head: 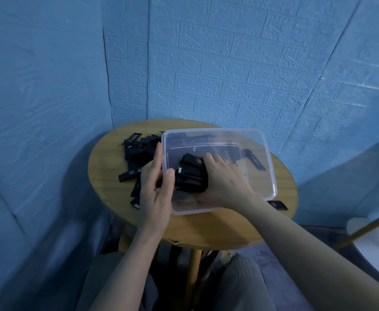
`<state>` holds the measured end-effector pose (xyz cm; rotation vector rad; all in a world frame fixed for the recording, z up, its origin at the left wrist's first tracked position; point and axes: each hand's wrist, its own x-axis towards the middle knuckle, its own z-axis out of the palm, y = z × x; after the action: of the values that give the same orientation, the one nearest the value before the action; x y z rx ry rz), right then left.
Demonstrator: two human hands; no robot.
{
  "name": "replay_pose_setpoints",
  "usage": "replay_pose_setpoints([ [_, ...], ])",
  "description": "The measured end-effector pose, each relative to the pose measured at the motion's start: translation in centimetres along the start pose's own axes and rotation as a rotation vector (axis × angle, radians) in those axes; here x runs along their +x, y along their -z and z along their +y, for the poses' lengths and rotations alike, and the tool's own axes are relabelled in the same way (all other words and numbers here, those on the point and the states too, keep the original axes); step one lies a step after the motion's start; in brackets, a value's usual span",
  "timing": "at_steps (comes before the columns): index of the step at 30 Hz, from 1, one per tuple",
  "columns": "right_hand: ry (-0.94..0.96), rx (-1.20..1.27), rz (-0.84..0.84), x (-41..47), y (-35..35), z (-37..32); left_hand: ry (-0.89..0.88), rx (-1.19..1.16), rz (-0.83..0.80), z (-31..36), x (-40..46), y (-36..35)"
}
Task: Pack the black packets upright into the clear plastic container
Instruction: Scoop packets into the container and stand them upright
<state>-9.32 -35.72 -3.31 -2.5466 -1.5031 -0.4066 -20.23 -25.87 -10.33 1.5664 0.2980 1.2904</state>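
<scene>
right hand (223, 179) presses packets (190, 175) into container (270, 167).

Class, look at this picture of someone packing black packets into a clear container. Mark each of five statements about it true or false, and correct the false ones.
1. The container sits on a round wooden table. True.
2. The right hand is inside the container, on a bundle of packets. True.
3. The left hand rests flat on the table, away from the container. False: it grips the container's left wall, thumb over the rim.
4. Loose packets lie on the table left of the container. True.
5. The container is full. False: much of its floor is bare.
</scene>
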Motion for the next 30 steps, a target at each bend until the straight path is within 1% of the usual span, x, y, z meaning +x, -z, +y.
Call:
replay_pose_setpoints([
  [4,-0.155,0.131,0.049,0.0,0.2,0.3,0.032,0.000,0.000,-0.4,0.1,0.1],
  [8,-0.293,0.296,0.056,0.0,0.9,0.5,-0.001,0.000,0.003,0.1,-0.1,0.1],
  [12,-0.328,0.474,0.110,-0.6,2.2,0.4,-0.037,-0.053,0.001,1.8,-0.4,-0.1],
  [15,-0.353,0.700,0.162,-1.1,3.6,1.0,0.025,-0.103,0.002,3.3,-0.1,0.2],
  [18,-0.395,0.841,0.160,-1.8,3.8,1.5,0.052,-0.110,-0.016,4.3,-0.5,0.8],
  [25,-0.534,1.029,0.094,-3.0,1.2,0.6,0.078,-0.046,-0.089,3.2,-1.9,0.5],
  [27,-0.573,1.055,0.108,-2.6,0.3,0.2,0.076,-0.010,-0.116,3.1,-1.8,0.3],
  [30,-0.611,1.017,0.168,-2.0,-0.5,-0.6,0.161,-0.045,-0.160,3.2,-1.4,0.2],
])
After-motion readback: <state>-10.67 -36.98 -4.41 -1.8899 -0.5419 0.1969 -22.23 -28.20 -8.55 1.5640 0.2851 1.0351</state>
